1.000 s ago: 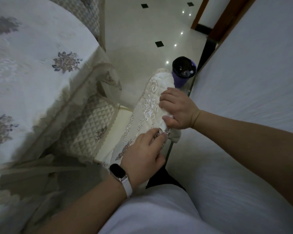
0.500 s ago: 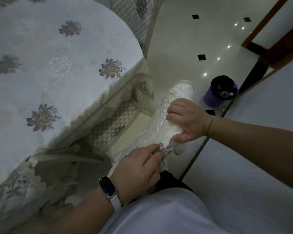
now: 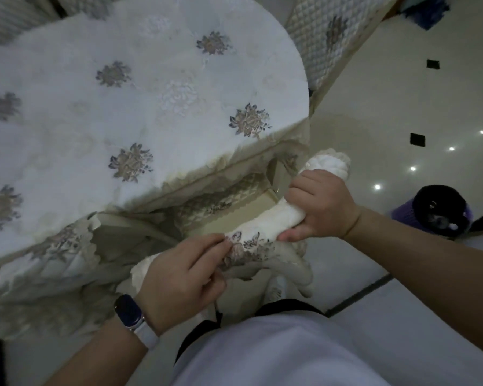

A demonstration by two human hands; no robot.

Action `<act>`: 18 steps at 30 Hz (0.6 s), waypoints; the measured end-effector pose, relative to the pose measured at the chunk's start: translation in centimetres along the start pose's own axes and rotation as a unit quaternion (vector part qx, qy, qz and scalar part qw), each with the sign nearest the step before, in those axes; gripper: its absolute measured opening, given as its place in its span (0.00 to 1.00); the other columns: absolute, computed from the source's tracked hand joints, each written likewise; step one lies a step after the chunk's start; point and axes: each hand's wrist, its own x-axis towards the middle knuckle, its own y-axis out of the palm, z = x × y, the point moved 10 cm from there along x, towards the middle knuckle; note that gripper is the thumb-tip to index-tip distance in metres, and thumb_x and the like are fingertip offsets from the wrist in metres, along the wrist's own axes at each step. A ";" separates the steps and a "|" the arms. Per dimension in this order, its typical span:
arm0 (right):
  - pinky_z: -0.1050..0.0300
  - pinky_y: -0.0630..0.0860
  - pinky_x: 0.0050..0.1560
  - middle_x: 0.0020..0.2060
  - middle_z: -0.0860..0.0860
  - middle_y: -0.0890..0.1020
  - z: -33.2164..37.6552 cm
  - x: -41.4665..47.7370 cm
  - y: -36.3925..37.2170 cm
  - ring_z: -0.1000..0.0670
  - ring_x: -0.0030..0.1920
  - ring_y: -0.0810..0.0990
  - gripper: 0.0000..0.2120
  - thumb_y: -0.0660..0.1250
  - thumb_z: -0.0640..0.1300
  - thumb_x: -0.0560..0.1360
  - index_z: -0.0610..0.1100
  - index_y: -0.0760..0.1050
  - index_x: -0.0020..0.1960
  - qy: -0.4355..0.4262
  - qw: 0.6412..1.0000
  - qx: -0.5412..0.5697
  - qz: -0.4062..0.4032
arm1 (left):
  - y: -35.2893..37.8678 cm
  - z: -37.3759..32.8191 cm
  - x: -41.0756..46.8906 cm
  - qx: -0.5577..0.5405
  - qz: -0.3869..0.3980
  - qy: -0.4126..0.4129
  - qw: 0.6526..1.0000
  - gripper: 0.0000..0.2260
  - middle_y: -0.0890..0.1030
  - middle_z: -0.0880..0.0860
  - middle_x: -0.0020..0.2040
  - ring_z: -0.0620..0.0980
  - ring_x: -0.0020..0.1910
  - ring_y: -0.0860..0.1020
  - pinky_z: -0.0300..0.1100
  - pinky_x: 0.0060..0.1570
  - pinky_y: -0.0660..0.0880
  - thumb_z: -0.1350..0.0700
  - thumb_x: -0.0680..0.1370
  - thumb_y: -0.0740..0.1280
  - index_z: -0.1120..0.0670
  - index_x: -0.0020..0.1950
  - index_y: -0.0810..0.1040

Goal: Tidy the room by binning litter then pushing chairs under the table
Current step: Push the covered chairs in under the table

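A chair with a cream embroidered cover has its backrest top [image 3: 265, 232] right in front of me, its quilted seat [image 3: 218, 201] mostly under the table. My right hand [image 3: 318, 210] grips the backrest top, fingers curled over it. My left hand [image 3: 184, 274], with a dark watch on the wrist, holds the nearer end of the backrest, fingers on the floral trim. The round table [image 3: 140, 87] wears a white cloth with flower motifs. A purple bin [image 3: 441, 210] with a black liner stands on the floor at right.
A second quilted chair [image 3: 326, 37] stands at the table's far side. Glossy pale floor tiles [image 3: 402, 107] with small black squares lie to the right. A white surface fills the lower right. My white shirt shows at the bottom.
The chair has slid further under the table with both hands on its backrest. The view has swung left, so the table fills more of the frame and the bin sits further right.
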 end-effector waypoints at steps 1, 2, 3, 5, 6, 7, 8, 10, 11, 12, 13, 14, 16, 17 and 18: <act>0.52 0.69 0.30 0.30 0.44 0.75 0.0 0.7 0.1 0.44 0.29 0.72 0.36 0.60 0.72 0.72 0.38 0.74 0.33 -0.001 1.000 0.000 -0.014 | -0.7 0.6 0.0 0.021 -0.018 -0.029 0.999 0.15 0.82 0.59 0.54 0.55 0.50 0.80 0.43 0.47 0.77 0.62 0.72 0.68 0.62 0.57 0.82; 0.53 0.68 0.30 0.29 0.45 0.75 0.0 1.3 0.2 0.45 0.29 0.72 0.35 0.61 0.72 0.71 0.39 0.74 0.32 -0.001 1.000 -0.002 -0.024 | -1.2 1.1 -0.1 0.036 -0.036 -0.058 0.997 0.14 0.82 0.59 0.53 0.55 0.49 0.80 0.44 0.46 0.78 0.62 0.71 0.68 0.62 0.56 0.83; 0.53 0.67 0.29 0.29 0.45 0.74 0.1 1.9 0.4 0.45 0.29 0.71 0.35 0.61 0.73 0.71 0.39 0.74 0.31 -0.002 0.999 -0.003 -0.032 | -1.6 1.7 -0.2 0.050 -0.054 -0.088 0.993 0.14 0.82 0.59 0.52 0.56 0.48 0.80 0.46 0.44 0.78 0.61 0.72 0.67 0.63 0.55 0.83; 0.54 0.67 0.29 0.28 0.46 0.74 0.1 3.0 0.8 0.45 0.28 0.72 0.34 0.63 0.73 0.70 0.40 0.73 0.31 -0.003 0.999 0.002 -0.046 | -1.9 2.8 -0.6 0.072 -0.081 -0.142 0.984 0.15 0.82 0.59 0.51 0.56 0.46 0.80 0.49 0.43 0.78 0.57 0.74 0.66 0.63 0.56 0.82; 0.54 0.67 0.29 0.28 0.46 0.74 0.1 3.5 0.9 0.45 0.28 0.71 0.34 0.64 0.72 0.70 0.40 0.73 0.30 -0.003 0.999 0.009 -0.051 | -1.8 3.4 -0.7 0.081 -0.087 -0.166 0.979 0.16 0.82 0.59 0.50 0.56 0.46 0.79 0.50 0.43 0.77 0.54 0.75 0.66 0.63 0.56 0.82; 0.54 0.66 0.28 0.27 0.47 0.73 0.1 3.9 1.0 0.46 0.28 0.71 0.34 0.65 0.72 0.69 0.40 0.72 0.30 -0.004 0.998 0.012 -0.056 | -1.8 3.9 -0.9 0.088 -0.092 -0.188 0.974 0.18 0.82 0.59 0.50 0.56 0.45 0.79 0.50 0.43 0.76 0.50 0.76 0.66 0.63 0.56 0.82; 0.54 0.66 0.28 0.27 0.47 0.73 0.1 4.3 1.1 0.46 0.27 0.70 0.33 0.65 0.72 0.69 0.40 0.72 0.30 -0.006 0.998 0.010 -0.060 | -1.9 4.5 -1.1 0.095 -0.100 -0.207 0.969 0.20 0.81 0.58 0.49 0.56 0.45 0.79 0.50 0.43 0.76 0.47 0.77 0.65 0.63 0.55 0.82; 0.53 0.66 0.27 0.27 0.47 0.73 0.2 4.7 1.3 0.46 0.27 0.69 0.33 0.66 0.72 0.69 0.41 0.72 0.30 -0.006 0.998 0.007 -0.062 | -2.2 5.3 -1.1 0.100 -0.116 -0.221 0.963 0.21 0.81 0.58 0.46 0.57 0.42 0.78 0.49 0.41 0.75 0.44 0.78 0.63 0.62 0.53 0.82; 0.53 0.66 0.27 0.27 0.47 0.73 0.2 4.8 1.5 0.46 0.27 0.69 0.33 0.66 0.72 0.68 0.41 0.72 0.30 -0.005 0.998 0.009 -0.063 | -2.3 5.5 -1.1 0.103 -0.123 -0.215 0.964 0.21 0.81 0.57 0.45 0.57 0.41 0.78 0.49 0.40 0.74 0.44 0.79 0.62 0.62 0.52 0.82; 0.52 0.67 0.27 0.27 0.47 0.73 0.2 4.9 1.6 0.46 0.27 0.70 0.33 0.67 0.72 0.68 0.40 0.72 0.30 -0.004 0.998 0.009 -0.064 | -2.4 5.7 -1.0 0.107 -0.128 -0.203 0.965 0.21 0.81 0.57 0.44 0.57 0.40 0.78 0.49 0.39 0.74 0.44 0.79 0.62 0.61 0.50 0.82; 0.52 0.67 0.27 0.27 0.47 0.73 0.2 5.0 1.7 0.46 0.27 0.70 0.33 0.67 0.72 0.68 0.40 0.72 0.30 -0.002 0.998 0.009 -0.064 | -2.4 5.9 -0.9 0.113 -0.131 -0.190 0.966 0.21 0.81 0.57 0.44 0.57 0.40 0.78 0.48 0.39 0.74 0.43 0.79 0.62 0.61 0.50 0.82; 0.52 0.68 0.27 0.27 0.47 0.73 0.2 5.2 1.9 0.45 0.27 0.70 0.33 0.67 0.72 0.68 0.40 0.73 0.30 0.001 0.998 0.008 -0.062 | -2.5 6.2 -0.9 0.119 -0.133 -0.179 0.968 0.20 0.81 0.57 0.44 0.57 0.40 0.78 0.48 0.39 0.73 0.43 0.79 0.62 0.60 0.50 0.81; 0.51 0.69 0.27 0.27 0.47 0.73 0.3 5.6 2.2 0.45 0.27 0.71 0.33 0.67 0.72 0.68 0.40 0.73 0.31 0.006 0.998 0.004 -0.060 | -2.8 6.7 -0.9 0.126 -0.134 -0.160 0.970 0.19 0.81 0.57 0.44 0.56 0.41 0.78 0.49 0.40 0.72 0.43 0.80 0.62 0.59 0.51 0.79; 0.51 0.69 0.27 0.27 0.47 0.73 0.5 5.9 2.3 0.45 0.28 0.71 0.33 0.66 0.72 0.68 0.40 0.74 0.31 0.008 0.998 0.002 -0.061 | -2.9 6.9 -1.0 0.129 -0.135 -0.153 0.970 0.19 0.81 0.57 0.44 0.56 0.42 0.77 0.49 0.41 0.71 0.42 0.80 0.62 0.58 0.52 0.78; 0.51 0.69 0.27 0.27 0.47 0.73 0.6 6.2 2.4 0.45 0.28 0.71 0.33 0.66 0.72 0.68 0.40 0.74 0.31 0.011 0.998 0.001 -0.061 | -3.1 7.2 -1.1 0.132 -0.134 -0.151 0.970 0.18 0.81 0.57 0.45 0.55 0.43 0.77 0.49 0.42 0.71 0.42 0.80 0.62 0.57 0.53 0.77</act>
